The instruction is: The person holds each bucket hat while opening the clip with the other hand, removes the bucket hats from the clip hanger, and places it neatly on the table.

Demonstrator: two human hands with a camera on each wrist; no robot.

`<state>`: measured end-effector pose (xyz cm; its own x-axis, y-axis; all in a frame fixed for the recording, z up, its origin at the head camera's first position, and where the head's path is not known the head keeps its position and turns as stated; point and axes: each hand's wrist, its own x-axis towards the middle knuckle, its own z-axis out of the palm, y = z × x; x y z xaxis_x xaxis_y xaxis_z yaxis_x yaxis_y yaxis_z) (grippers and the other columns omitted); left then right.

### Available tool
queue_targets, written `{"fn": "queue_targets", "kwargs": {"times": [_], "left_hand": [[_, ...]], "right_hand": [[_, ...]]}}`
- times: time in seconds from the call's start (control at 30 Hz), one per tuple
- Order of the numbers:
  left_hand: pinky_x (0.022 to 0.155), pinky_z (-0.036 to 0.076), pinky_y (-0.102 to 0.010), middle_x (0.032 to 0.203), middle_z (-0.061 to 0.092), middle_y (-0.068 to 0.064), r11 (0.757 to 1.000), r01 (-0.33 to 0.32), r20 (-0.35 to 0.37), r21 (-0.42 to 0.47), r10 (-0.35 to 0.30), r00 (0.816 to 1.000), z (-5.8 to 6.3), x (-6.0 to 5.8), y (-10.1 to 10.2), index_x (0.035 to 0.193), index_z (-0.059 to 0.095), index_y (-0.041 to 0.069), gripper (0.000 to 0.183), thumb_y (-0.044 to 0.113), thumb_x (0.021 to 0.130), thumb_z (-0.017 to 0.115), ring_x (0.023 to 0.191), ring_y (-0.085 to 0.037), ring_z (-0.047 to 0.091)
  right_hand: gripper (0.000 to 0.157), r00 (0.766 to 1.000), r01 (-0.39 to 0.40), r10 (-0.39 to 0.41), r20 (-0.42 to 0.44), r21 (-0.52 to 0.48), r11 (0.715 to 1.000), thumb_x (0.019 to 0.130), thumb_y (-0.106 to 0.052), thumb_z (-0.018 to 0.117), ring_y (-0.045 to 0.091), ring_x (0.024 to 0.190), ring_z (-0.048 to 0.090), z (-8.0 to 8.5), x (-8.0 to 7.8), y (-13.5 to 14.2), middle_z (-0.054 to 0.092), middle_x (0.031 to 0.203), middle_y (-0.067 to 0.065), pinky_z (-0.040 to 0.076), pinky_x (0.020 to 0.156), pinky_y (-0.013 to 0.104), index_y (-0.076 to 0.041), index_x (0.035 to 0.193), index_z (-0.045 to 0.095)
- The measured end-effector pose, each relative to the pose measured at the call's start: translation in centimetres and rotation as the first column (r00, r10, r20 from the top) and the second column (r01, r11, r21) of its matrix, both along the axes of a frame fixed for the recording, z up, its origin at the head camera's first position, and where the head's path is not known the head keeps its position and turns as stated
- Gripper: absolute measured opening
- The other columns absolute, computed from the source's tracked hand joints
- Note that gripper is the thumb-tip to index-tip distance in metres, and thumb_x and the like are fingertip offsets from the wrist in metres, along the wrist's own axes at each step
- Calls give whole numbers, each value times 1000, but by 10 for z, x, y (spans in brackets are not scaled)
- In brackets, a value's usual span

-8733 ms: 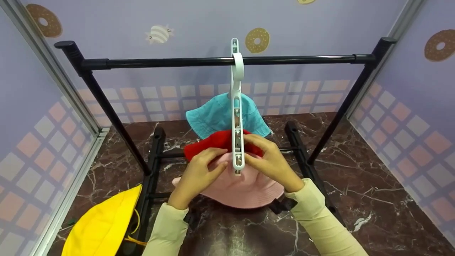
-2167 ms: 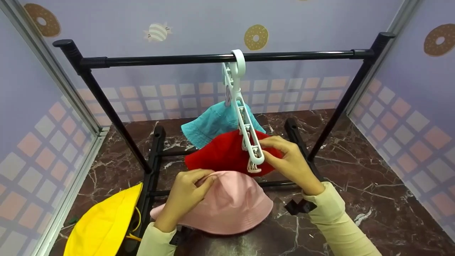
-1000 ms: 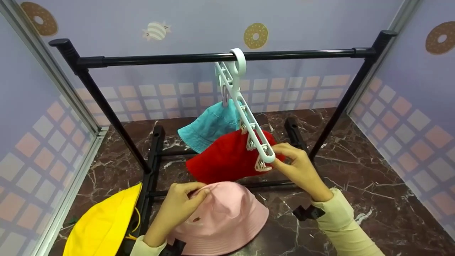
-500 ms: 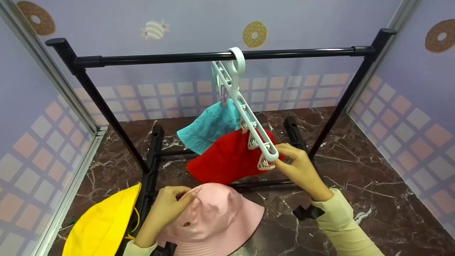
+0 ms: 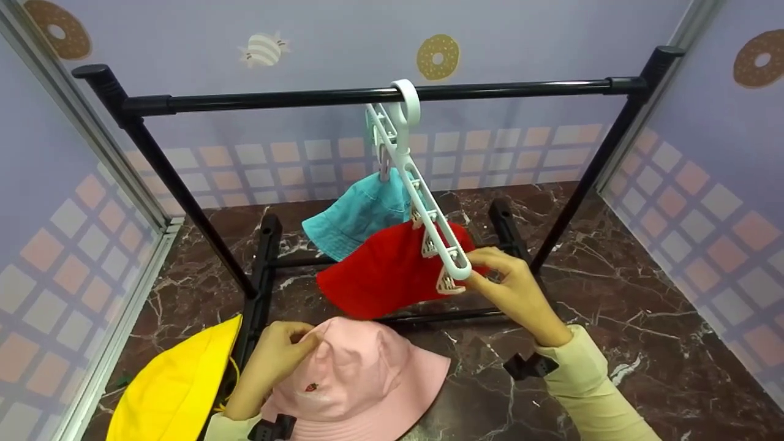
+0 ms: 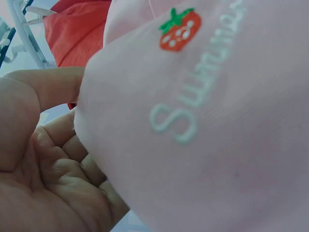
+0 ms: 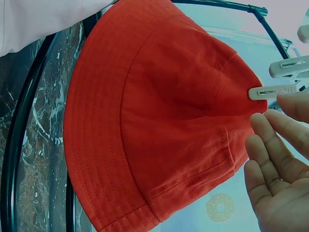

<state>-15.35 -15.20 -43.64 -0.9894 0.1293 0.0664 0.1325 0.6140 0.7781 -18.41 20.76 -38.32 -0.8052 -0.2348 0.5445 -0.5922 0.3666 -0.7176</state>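
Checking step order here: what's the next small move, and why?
Probably raise the pink hat with the left hand toward the near-end clip of the white hanger. The left hand pinches its crown, that clip holds no pink cloth, the right hand is beside it, and the teal hat hangs from a rear clip.

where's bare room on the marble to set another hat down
Widest bare marble: between the rack and the right wall. A narrower strip lies behind the yellow hat. Crowded: the middle, where the pink hat and red hat are.
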Motion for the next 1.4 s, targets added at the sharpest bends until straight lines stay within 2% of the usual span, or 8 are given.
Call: {"fn": "queue_targets", "kwargs": {"times": [0.13, 0.5, 0.77, 0.93, 1.2, 1.4], "left_hand": [[59, 45, -19, 83, 74, -7, 1000, -7, -6, -4, 7, 1000, -5, -2, -4, 85, 76, 5, 11, 7, 81, 66, 71, -11, 59], [59, 45, -22, 81, 73, -7, 996, -74, 14, -47, 74, 997, -19, -8, -16, 82, 76, 5, 12, 6, 81, 64, 72, -13, 60], [60, 46, -26, 80, 72, -9, 989, -107, 7, -102, 108, 994, -30, -12, -21, 84, 76, 4, 13, 3, 80, 63, 70, -15, 60], [60, 47, -30, 78, 71, -12, 986, -112, -8, -122, 112, 994, -35, -14, -24, 85, 75, 0, 13, 5, 82, 63, 68, -19, 61], [59, 49, -32, 79, 71, -16, 982, -138, 48, -130, 145, 988, -42, -16, -27, 87, 74, -3, 15, 6, 85, 63, 67, -21, 62], [60, 49, -35, 81, 71, -18, 982, -135, 34, -132, 141, 989, -46, -18, -28, 87, 73, -4, 15, 5, 85, 62, 69, -24, 63]], "right_hand": [[20, 1000, -3, 3, -10, 4, 1000, 84, -4, 71, 6, 97, 62, 0, 0, 0, 70, 102, 3, 49, 81, 18, -8, 103, 75], [22, 1000, 3, -3, -9, 16, 1000, 85, -4, 71, 9, 98, 62, 1, 0, 1, 71, 104, 4, 49, 74, 18, -8, 106, 74], [23, 999, 32, -32, 33, 17, 999, 85, -5, 71, 7, 96, 62, 2, 3, 1, 71, 104, 2, 49, 79, 20, -10, 107, 74], [23, 999, 35, -36, 38, 21, 999, 85, -5, 71, 6, 96, 62, 0, 3, 1, 72, 103, 1, 48, 82, 18, -11, 107, 74], [23, 999, 25, -26, 34, 24, 999, 86, -8, 71, 7, 99, 63, -1, 3, 3, 72, 105, 0, 48, 85, 18, -12, 108, 74], [23, 999, 33, -34, 38, 25, 999, 86, -8, 70, 7, 99, 63, -1, 4, 3, 72, 106, 1, 47, 85, 17, -12, 108, 74]]}}
